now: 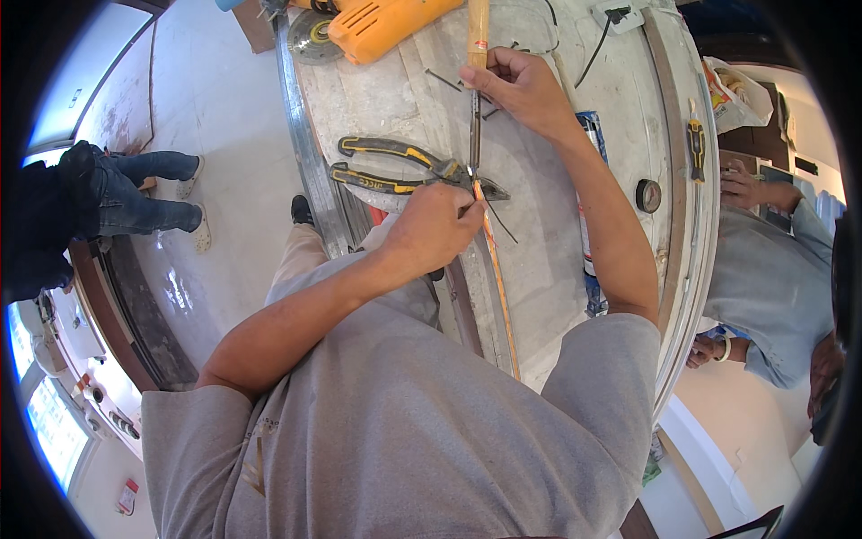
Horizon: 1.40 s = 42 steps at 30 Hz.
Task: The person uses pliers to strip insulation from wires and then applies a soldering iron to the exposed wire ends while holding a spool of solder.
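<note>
My right hand [521,85] grips a slim tool [474,135] with a wooden handle and a dark metal shaft. The shaft points down toward me over the pale workbench [548,251]. My left hand [435,225] pinches the top end of a thin orange wire [498,287], which runs along the bench toward my body. The tool's tip meets the wire's end just above my left fingers. Black-and-yellow pliers [395,166] lie on the bench beside my left hand, jaws pointing at the same spot.
An orange power tool [382,27] with a disc lies at the bench's far end. A socket block [620,13], a round gauge [648,195] and a yellow-black hand tool [696,148] sit to the right. One person stands at left [135,193], another at right [763,269].
</note>
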Tool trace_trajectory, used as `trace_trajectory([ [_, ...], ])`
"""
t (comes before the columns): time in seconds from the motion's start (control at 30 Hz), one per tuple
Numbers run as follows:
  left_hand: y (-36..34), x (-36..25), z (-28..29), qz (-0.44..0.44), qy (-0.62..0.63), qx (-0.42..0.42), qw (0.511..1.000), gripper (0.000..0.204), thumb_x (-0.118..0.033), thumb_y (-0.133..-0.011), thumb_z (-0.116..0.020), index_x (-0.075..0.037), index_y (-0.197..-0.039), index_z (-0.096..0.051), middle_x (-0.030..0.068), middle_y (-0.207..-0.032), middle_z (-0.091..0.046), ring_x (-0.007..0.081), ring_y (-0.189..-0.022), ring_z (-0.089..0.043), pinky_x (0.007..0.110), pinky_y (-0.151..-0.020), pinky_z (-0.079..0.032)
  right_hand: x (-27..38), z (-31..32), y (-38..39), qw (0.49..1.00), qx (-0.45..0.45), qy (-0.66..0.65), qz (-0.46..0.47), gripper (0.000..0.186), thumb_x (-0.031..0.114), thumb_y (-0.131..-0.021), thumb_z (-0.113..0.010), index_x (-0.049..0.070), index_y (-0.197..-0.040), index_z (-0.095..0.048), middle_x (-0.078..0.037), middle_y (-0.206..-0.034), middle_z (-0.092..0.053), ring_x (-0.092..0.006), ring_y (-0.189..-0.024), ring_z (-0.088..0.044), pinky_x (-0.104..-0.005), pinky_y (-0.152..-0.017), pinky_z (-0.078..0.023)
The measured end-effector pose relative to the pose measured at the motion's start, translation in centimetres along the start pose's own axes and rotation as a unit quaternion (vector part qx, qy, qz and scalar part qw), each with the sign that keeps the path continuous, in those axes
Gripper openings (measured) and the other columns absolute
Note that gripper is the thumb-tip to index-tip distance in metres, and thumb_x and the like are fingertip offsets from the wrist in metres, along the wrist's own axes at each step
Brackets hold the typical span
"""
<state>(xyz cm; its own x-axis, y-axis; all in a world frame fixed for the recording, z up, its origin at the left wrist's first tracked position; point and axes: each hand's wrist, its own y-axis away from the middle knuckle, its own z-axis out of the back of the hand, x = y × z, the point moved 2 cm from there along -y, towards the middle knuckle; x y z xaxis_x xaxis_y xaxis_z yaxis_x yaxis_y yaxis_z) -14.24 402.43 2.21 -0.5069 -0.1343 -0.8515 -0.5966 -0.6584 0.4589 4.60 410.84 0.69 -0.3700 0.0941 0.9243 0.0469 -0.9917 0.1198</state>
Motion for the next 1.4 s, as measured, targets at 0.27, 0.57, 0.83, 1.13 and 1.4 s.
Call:
trace_trajectory([
  [0.27, 0.1, 0.1, 0.2, -0.002, 0.001, 0.009, 1.000, 0.034, -0.020, -0.089, -0.055, 0.006, -0.067, -0.059, 0.0187, -0.050, -0.051, 0.0291, -0.043, -0.051, 0.041, -0.050, -0.043, -0.4, -0.1, -0.2, 1.000, -0.010, -0.015, 0.016, 0.033, 0.035, -0.083, -0.072, 0.003, -0.077, -0.063, 0.007, -0.060, -0.048, -0.0032, -0.056, -0.037, -0.0232, -0.049, -0.031],
  [0.57, 0.1, -0.1, 0.5, 0.011, -0.008, 0.026, 1.000, 0.036, -0.021, -0.090, -0.055, 0.005, -0.066, -0.060, 0.0152, -0.049, -0.053, 0.0287, -0.045, -0.054, 0.040, -0.053, -0.045, -0.1, -0.3, -0.1, 0.999, 0.011, -0.037, 0.016, 0.033, 0.036, -0.085, -0.069, 0.003, -0.084, -0.065, 0.007, -0.063, -0.049, -0.0030, -0.057, -0.039, -0.0231, -0.050, -0.032],
  [0.83, 0.2, -0.2, 0.6, 0.013, -0.006, 0.029, 0.999, 0.036, -0.022, -0.091, -0.055, 0.005, -0.068, -0.060, 0.0140, -0.049, -0.053, 0.0260, -0.044, -0.054, 0.039, -0.052, -0.045, 0.1, -0.2, 0.0, 1.000, 0.000, 0.012, 0.022, 0.031, 0.031, -0.086, -0.070, 0.001, -0.090, -0.062, 0.005, -0.074, -0.056, -0.0012, -0.064, -0.045, -0.0182, -0.055, -0.036],
  [1.13, 0.3, -0.3, 0.7, 0.020, -0.003, 0.036, 0.999, 0.037, -0.023, -0.092, -0.054, 0.005, -0.069, -0.060, 0.0135, -0.049, -0.054, 0.0229, -0.044, -0.054, 0.038, -0.051, -0.044, 0.5, 0.0, 0.2, 0.999, -0.013, 0.037, 0.008, 0.029, 0.028, -0.084, -0.073, 0.002, -0.089, -0.063, 0.005, -0.074, -0.057, -0.0009, -0.065, -0.046, -0.0177, -0.056, -0.037],
  [1.4, 0.2, -0.2, 0.6, 0.015, -0.004, 0.039, 0.999, 0.037, -0.024, -0.092, -0.054, 0.005, -0.070, -0.061, 0.0133, -0.049, -0.054, 0.0234, -0.044, -0.054, 0.038, -0.052, -0.045, 0.3, -0.2, 0.1, 0.999, 0.030, -0.012, 0.018, 0.030, 0.028, -0.088, -0.068, 0.001, -0.098, -0.063, 0.004, -0.078, -0.057, -0.0018, -0.066, -0.046, -0.0187, -0.057, -0.038],
])
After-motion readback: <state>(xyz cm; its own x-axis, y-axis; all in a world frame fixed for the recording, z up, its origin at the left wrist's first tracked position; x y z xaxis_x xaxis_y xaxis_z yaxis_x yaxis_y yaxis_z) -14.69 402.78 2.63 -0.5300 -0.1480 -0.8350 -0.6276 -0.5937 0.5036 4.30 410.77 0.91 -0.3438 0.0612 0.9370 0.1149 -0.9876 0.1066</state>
